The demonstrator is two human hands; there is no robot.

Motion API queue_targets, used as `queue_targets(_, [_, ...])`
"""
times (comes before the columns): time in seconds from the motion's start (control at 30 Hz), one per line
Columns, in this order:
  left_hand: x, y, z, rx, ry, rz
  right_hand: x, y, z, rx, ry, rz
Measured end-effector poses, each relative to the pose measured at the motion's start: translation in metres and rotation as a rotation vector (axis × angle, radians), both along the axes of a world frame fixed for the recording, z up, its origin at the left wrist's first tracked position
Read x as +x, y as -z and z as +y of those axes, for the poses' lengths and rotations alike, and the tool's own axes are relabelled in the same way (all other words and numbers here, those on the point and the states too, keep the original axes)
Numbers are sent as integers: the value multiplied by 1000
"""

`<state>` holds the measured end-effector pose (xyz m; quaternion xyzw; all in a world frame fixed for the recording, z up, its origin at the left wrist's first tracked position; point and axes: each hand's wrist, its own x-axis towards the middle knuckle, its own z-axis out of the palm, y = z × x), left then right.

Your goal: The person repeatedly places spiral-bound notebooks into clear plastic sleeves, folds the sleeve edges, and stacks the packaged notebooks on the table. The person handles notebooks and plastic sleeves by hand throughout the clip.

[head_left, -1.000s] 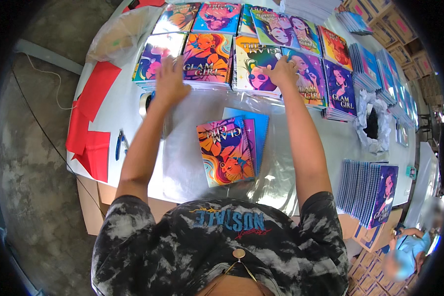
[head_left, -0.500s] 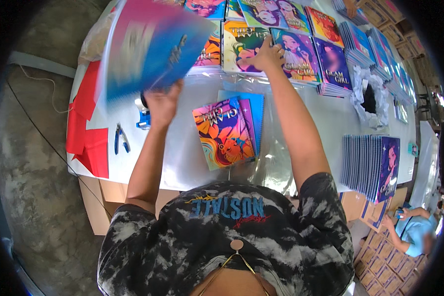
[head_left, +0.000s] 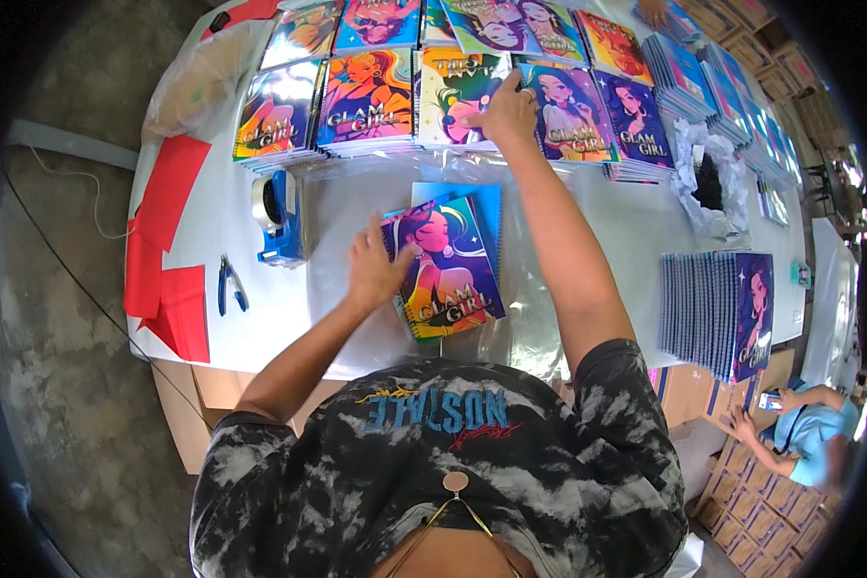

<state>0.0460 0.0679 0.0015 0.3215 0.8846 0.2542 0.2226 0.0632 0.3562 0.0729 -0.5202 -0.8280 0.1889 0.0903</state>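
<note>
A small pile of spiral notebooks (head_left: 443, 255) lies on the table in front of me, a bright illustrated cover on top and a blue one showing behind it. At its left edge is my left hand (head_left: 376, 268), slightly blurred, fingers apart, thumb reaching to the top cover. My right arm stretches to the far row of stacks. There my right hand (head_left: 509, 111) is at the right edge of a yellow-green notebook (head_left: 448, 91), thumb on its cover and fingers along its edge; their undersides are hidden. That notebook lies upside down to me.
A blue tape dispenser (head_left: 284, 217), pliers (head_left: 229, 286) and red sheets (head_left: 175, 193) are at the left. On the right stand a notebook stack (head_left: 708, 313) and a crumpled white wrapping (head_left: 711, 183). A person in blue (head_left: 819, 433) is at the lower right, beside cartons (head_left: 756, 506).
My left hand has brought a notebook down from the upper left onto the small pile and its fingers have spread. My right hand stays at the yellow-green notebook.
</note>
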Motion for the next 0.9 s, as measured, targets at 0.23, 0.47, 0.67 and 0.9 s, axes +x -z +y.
queue_targets(0.23, [2,16,25,383,-182,-39,49,-42,11,-538,-163,939])
queue_targets(0.47, [-80,-74,53,706,-278,184,162,46,-111,-682,-59,353])
queue_targets(0.67, [-172,-97,171,711,121,-8,128,20,-75,-112,-375,52])
queue_targets(0.9, [-274,-38,345,-82,138,430,-71,19,163,485,46,105])
